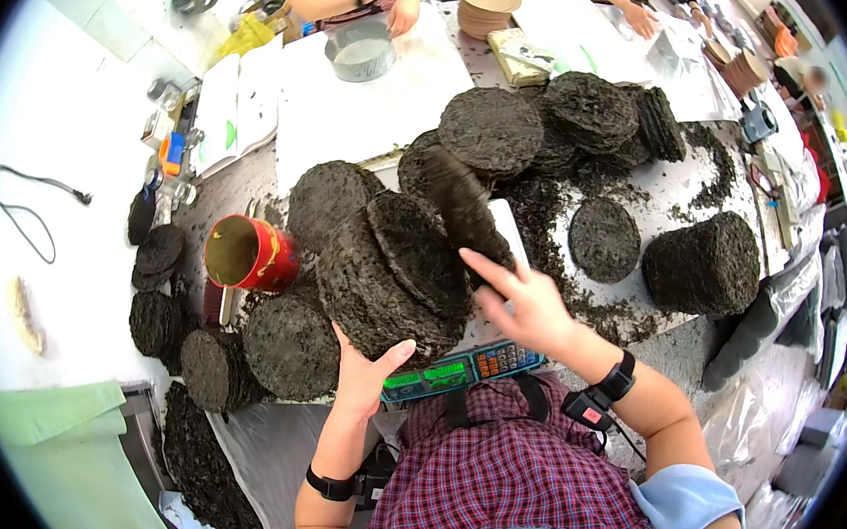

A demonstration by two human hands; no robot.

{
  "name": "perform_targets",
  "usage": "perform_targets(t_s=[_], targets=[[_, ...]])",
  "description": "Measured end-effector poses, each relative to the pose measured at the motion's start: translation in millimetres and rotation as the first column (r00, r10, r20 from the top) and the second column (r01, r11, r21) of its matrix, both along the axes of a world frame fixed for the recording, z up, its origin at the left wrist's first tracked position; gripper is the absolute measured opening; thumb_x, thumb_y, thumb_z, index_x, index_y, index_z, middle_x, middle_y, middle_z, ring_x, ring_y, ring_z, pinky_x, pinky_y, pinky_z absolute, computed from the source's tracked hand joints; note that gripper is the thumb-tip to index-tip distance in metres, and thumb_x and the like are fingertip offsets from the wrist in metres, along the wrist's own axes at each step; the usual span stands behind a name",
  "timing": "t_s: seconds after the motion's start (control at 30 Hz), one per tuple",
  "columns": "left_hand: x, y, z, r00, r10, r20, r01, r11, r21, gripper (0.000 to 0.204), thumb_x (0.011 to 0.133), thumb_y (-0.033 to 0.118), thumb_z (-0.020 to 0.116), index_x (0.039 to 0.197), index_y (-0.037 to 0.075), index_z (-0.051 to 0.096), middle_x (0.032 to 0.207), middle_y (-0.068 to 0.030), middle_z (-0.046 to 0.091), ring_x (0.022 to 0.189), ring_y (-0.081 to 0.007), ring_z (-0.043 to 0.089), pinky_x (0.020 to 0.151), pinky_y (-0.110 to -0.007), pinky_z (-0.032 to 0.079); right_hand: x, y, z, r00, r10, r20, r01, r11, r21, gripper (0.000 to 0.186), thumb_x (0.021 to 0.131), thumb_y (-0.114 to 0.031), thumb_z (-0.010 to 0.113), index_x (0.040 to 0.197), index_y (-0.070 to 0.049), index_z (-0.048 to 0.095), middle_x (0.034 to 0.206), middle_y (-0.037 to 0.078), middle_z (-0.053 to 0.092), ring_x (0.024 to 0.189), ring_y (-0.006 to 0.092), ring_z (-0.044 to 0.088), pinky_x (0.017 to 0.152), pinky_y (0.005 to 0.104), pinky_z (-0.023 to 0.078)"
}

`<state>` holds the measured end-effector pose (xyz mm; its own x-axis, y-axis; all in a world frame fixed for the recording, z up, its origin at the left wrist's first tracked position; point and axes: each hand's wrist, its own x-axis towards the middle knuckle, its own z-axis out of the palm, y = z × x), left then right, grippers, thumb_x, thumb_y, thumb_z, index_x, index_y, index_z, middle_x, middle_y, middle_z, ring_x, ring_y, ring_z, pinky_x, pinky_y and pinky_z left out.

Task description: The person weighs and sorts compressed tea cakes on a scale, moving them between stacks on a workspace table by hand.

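My left hand (367,372) grips the lower edge of a stack of dark round dried cakes (362,285), thumb in front; the flaky stuff looks like dried seaweed. The stack leans tilted, and a thinner round layer (420,249) lies on its face. To its right a blurred dark disc (466,206) stands nearly edge-on. My right hand (525,307) has its fingers at that disc's lower end, forefinger stretched along it; the thumb side is smeared by motion. Directly below the stack is a digital scale (460,372) with green displays and a keypad, its platform mostly hidden.
More dark cakes (489,130) pile up behind; a thick stack (702,262) and a single disc (604,241) lie right among loose flakes. A red tin (250,253) stands left. Across the table, a person's hand (403,14) touches a round metal ring (361,51).
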<state>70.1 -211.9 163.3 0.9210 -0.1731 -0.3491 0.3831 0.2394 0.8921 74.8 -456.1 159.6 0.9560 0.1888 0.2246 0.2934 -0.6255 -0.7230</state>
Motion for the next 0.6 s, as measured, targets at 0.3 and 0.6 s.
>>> perform_targets(t_s=[0.3,0.6], targets=[[19.4,-22.3,-10.7,0.991,-0.112,0.074,0.098,0.98,0.173,0.107,0.07,0.009,0.083,0.14,-0.007,0.003,0.126,-0.02,0.046,0.115,-0.0254,0.051,0.101,-0.036,0.041,11.7,-10.9,10.7,0.969,-0.213,0.121,0.205,0.976,0.078,0.069,0.076,-0.001,0.056,0.14,-0.022,0.041,0.123,0.021,0.054,0.066,0.0354,0.064,0.058,0.0393,0.055],[18.4,-4.5,-8.0,1.0,-0.019,0.004,0.019,0.993,0.114,0.09,0.069,0.005,0.08,0.137,-0.003,0.021,0.125,-0.0166,0.048,0.111,-0.0256,0.053,0.097,-0.038,0.044,8.0,-20.2,11.3,0.951,-0.3,0.075,0.268,0.921,0.283,0.071,0.075,0.002,0.05,0.143,-0.008,0.033,0.139,0.022,0.041,0.124,0.0371,0.045,0.103,0.0371,0.038]])
